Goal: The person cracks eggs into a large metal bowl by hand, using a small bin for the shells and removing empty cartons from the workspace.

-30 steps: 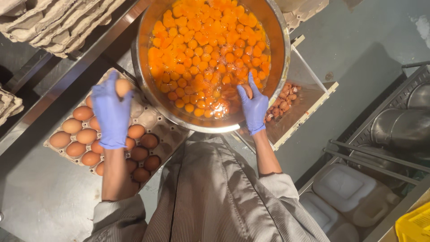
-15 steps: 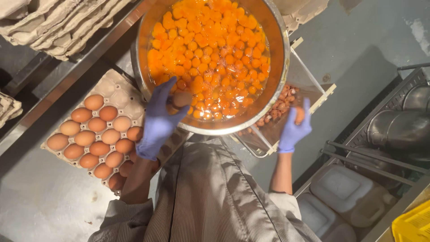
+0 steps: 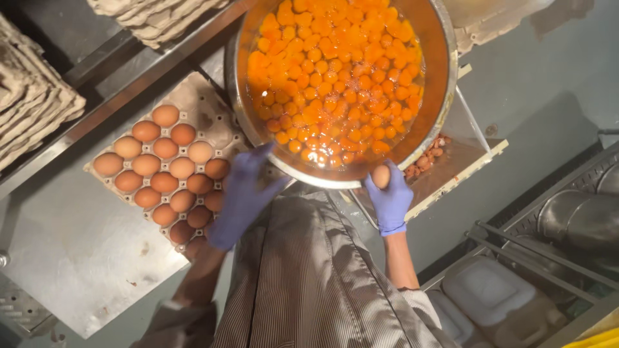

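A large steel bowl (image 3: 446, 96) full of orange egg yolks (image 3: 335, 77) stands in front of me. My right hand (image 3: 389, 201), in a blue glove, holds a brown egg (image 3: 380, 175) against the bowl's near rim. My left hand (image 3: 242, 193), also gloved and blurred by motion, is between the bowl's rim and a cardboard egg tray (image 3: 193, 96). Its fingers are spread and nothing shows in it. Several brown eggs (image 3: 164, 182) fill the tray's near rows.
A shallow tray (image 3: 461, 169) with broken shells (image 3: 425, 158) lies under the bowl's right side. Stacks of empty cartons (image 3: 32, 109) sit at the far left and top. Metal pots (image 3: 580, 219) and plastic containers (image 3: 496, 296) are on a rack at right. The egg tray rests on a steel table (image 3: 71, 258).
My left hand has dropped from the bowl's rim, where it held an egg, towards the egg tray. My right hand came back from the shell tray and now holds an egg at the rim.
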